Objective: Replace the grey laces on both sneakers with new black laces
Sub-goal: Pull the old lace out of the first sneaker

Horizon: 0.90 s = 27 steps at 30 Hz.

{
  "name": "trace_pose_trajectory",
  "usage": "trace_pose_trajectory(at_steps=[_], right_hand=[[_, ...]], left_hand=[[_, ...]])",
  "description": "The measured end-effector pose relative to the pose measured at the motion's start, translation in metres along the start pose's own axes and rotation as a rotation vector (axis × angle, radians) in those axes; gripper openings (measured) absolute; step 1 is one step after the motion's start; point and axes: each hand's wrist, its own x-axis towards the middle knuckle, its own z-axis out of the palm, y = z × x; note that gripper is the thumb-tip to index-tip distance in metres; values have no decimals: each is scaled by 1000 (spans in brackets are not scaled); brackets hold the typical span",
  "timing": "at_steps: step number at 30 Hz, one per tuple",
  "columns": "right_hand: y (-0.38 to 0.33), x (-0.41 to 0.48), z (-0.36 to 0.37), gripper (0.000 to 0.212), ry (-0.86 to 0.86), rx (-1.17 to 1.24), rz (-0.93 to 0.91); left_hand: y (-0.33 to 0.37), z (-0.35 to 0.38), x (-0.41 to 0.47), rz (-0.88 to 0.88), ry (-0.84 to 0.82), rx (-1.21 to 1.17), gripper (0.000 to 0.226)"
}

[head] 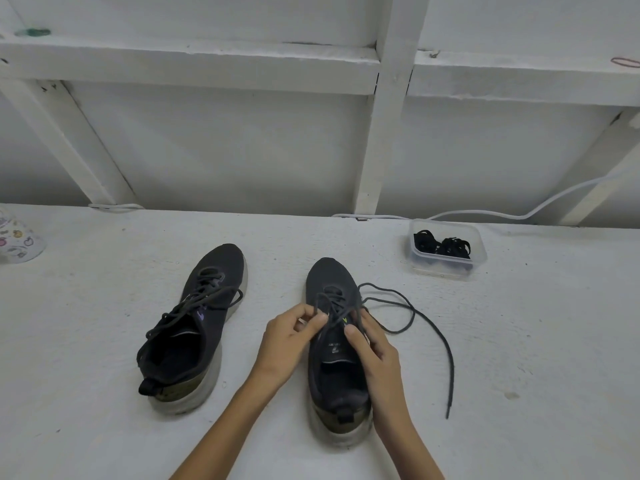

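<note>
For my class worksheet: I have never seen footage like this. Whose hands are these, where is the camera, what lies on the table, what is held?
One camera, worn on a person's head, looks down at their bare hands; no machine. On the white table stand two dark fabric sneakers. The left hand and right hand pinch the grey lace of the right-side sneaker, its loose end trailing rightwards. The left-side sneaker is laced. A clear plastic box behind holds bundled black laces.
</note>
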Motion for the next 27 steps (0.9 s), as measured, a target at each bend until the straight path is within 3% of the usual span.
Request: trace_pose_trajectory(at_steps=[6, 10, 12, 14, 18, 20, 22, 24, 27], right_hand=[[-3, -2, -1, 48, -32, -28, -23], [-8, -2, -1, 27, -60, -14, -73], [-11, -2, 0, 22, -62, -14, -86], [-9, -2, -1, 20, -57, -18, -79], [-5, -2, -1, 40, -28, 10, -12], [-6, -2, -1, 40, -29, 21, -15], [-4, -2, -1, 39, -40, 23, -18], [-3, -1, -3, 24, -42, 20, -32], [-3, 0, -3, 13, -45, 14, -37]], left_hand=[[10, -19, 23, 6, 265, -112, 14], [14, -15, 13, -109, 102, -128, 37], [10, -7, 3, -101, -6, -79, 31], [8, -5, 1, -62, -10, -6, 18], [16, -24, 14, -53, 320, -219, 24], [23, -34, 17, -64, 409, -317, 23], [26, -31, 12, -98, 317, -309, 28], [23, -19, 2, -154, 143, -242, 28], [14, -4, -6, -137, -6, -117, 13]])
